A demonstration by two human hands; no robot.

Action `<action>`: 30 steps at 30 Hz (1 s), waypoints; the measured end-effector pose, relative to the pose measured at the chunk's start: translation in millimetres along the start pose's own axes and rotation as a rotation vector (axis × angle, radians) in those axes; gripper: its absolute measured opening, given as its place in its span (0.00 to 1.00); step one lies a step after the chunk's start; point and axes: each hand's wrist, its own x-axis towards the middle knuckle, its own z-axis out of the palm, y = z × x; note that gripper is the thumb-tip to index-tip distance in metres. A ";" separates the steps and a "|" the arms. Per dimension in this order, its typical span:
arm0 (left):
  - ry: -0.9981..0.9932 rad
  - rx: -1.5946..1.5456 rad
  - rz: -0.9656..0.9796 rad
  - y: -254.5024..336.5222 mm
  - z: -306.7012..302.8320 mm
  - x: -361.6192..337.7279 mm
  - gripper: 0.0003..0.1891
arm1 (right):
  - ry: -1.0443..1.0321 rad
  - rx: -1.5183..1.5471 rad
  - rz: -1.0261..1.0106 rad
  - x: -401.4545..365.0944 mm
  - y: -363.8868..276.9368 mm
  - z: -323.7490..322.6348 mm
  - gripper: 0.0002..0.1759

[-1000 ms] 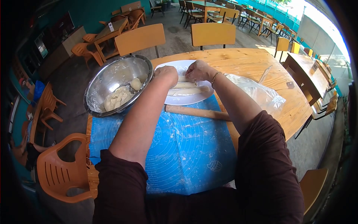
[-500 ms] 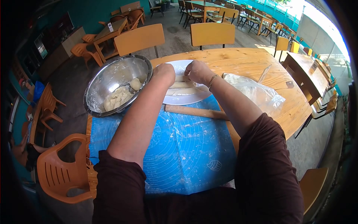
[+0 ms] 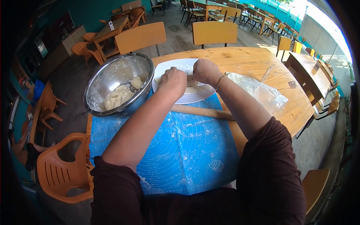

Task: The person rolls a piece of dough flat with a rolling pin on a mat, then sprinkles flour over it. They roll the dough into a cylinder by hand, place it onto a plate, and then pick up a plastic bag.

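Observation:
My left hand [image 3: 174,83] and my right hand [image 3: 207,72] are both over a white plate [image 3: 193,99]. Their fingers are closed on a strip of dough [image 3: 190,77], part of which shows between them; the fingertips are mostly hidden. Other pale dough strips [image 3: 192,90] lie on the plate, partly covered by my left hand. Just in front of the plate, a wooden rolling pin [image 3: 204,112] rests across the far edge of a blue measuring mat [image 3: 183,150] dusted with flour.
At the left stands a steel bowl [image 3: 112,77] holding a large dough lump [image 3: 118,98] and a small dough ball [image 3: 136,83]. A clear plastic bag of flour [image 3: 257,90] lies on the wooden table [image 3: 247,60] at the right. Chairs [image 3: 140,38] surround the table.
My left hand has moved right and slightly down, across the front of the plate. My right hand has shifted slightly right. The rolling pin sits slightly farther right.

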 end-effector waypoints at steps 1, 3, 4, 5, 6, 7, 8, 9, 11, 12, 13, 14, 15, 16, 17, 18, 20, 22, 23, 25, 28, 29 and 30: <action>-0.017 -0.011 0.026 2.8 -2.6 -5.7 0.10 | -0.001 -0.001 0.001 -6.5 -2.6 -3.5 0.10; -0.071 -0.018 0.041 2.5 -0.2 -13.1 0.10 | -0.052 -0.050 -0.015 -16.7 -7.4 -6.1 0.11; -0.124 -0.023 0.055 1.7 0.0 -16.9 0.10 | -0.051 -0.050 -0.019 -17.8 -7.5 -3.6 0.11; -0.121 -0.021 0.050 1.7 -0.5 -20.3 0.10 | -0.027 -0.022 -0.012 -16.8 -5.7 1.0 0.12; -0.186 -0.025 0.039 2.8 -1.6 -23.6 0.11 | -0.002 0.006 -0.004 -14.3 -3.1 6.2 0.12; -0.250 -0.029 0.028 4.2 -2.3 -27.3 0.12 | 0.002 0.007 -0.010 -8.6 1.8 14.7 0.12; -0.247 -0.025 0.025 5.6 0.2 -33.2 0.12 | 0.055 0.032 -0.030 -1.3 7.9 25.9 0.10; -0.200 -0.022 0.023 7.2 5.7 -39.9 0.14 | 0.109 0.056 -0.050 4.0 11.4 32.7 0.08; -0.181 -0.015 0.020 9.9 17.1 -46.1 0.22 | 0.110 0.079 -0.057 6.9 11.5 37.6 0.08; -0.179 -0.015 0.017 13.2 18.3 -50.3 0.22 | 0.108 0.101 -0.060 5.7 9.4 37.5 0.08; -0.127 -0.066 0.006 16.6 19.4 -54.9 0.25 | 0.108 0.100 -0.064 4.4 8.0 37.0 0.08; -0.076 -0.117 -0.005 18.9 20.1 -57.9 0.27 | 0.113 0.098 -0.062 2.6 7.3 36.6 0.08; -0.075 -0.120 -0.008 20.5 20.3 -59.2 0.27 | 0.116 0.096 -0.059 0.9 6.1 36.3 0.08; -0.097 -0.127 -0.017 22.0 20.5 -60.1 0.29 | 0.114 0.093 -0.060 0.6 5.2 36.7 0.08; -0.118 -0.135 -0.025 22.9 20.6 -60.2 0.31 | 0.098 0.091 -0.072 0.1 4.6 36.3 0.08; -0.117 -0.138 -0.023 23.2 20.8 -59.8 0.31 | 0.083 0.089 -0.083 -0.4 4.9 36.0 0.08; -0.143 -0.134 -0.021 23.2 21.2 -59.4 0.32 | 0.110 0.069 -0.074 -2.6 4.5 37.8 0.08; -0.142 -0.130 -0.020 22.5 20.1 -60.5 0.33 | 0.134 0.052 -0.070 -5.7 1.8 37.2 0.08; -0.141 -0.123 -0.016 21.9 19.6 -60.8 0.33 | 0.106 0.059 -0.076 -6.8 1.9 35.3 0.10; -0.127 -0.117 -0.007 19.0 19.5 -61.7 0.33 | 0.077 0.066 -0.078 -13.5 -0.7 28.6 0.11; -0.126 -0.125 -0.010 14.9 18.8 -60.9 0.33 | 0.047 0.063 -0.166 -20.9 -0.8 23.4 0.12; -0.142 -0.138 -0.027 13.5 18.5 -60.6 0.33 | 0.091 0.062 -0.182 -21.5 0.8 24.2 0.12; -0.142 -0.142 -0.020 12.1 18.1 -60.5 0.33 | 0.135 0.060 -0.196 -26.3 -1.7 19.4 0.12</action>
